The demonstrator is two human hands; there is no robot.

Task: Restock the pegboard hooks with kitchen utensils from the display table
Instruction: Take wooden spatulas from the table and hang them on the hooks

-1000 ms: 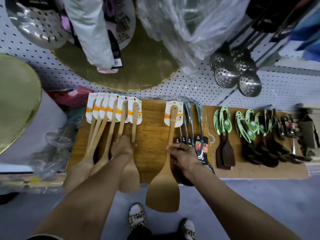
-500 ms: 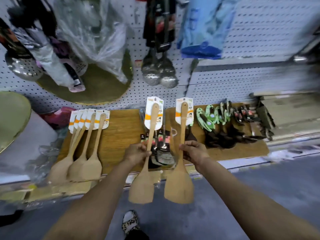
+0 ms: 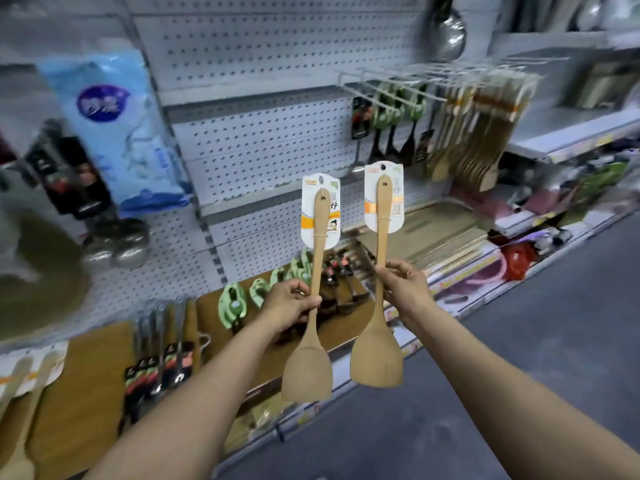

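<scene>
My left hand (image 3: 289, 303) grips the handle of a wooden spatula (image 3: 306, 368), held upright with its white label card at the top and the blade hanging down. My right hand (image 3: 403, 287) grips a second wooden spatula (image 3: 377, 358) the same way, a little higher and to the right. Both are lifted in front of the white pegboard (image 3: 263, 140). At the upper right, pegboard hooks (image 3: 398, 83) carry green-handled utensils and a row of hanging wooden spatulas (image 3: 481, 133). The wooden display table (image 3: 86, 393) lies below at the left.
On the table lie metal utensils with black cards (image 3: 156, 368), green-handled dark spatulas (image 3: 239, 299) and more wooden spatulas (image 3: 17, 393) at the far left. A blue packet (image 3: 117, 133) and steel ladles (image 3: 117, 244) hang at the left. Low shelves of goods (image 3: 519, 251) run along the right beside the grey floor.
Both hands have lifted their spatulas off the table and up in front of the pegboard. The view has swung up and to the right, bringing the hooks at the upper right into sight.
</scene>
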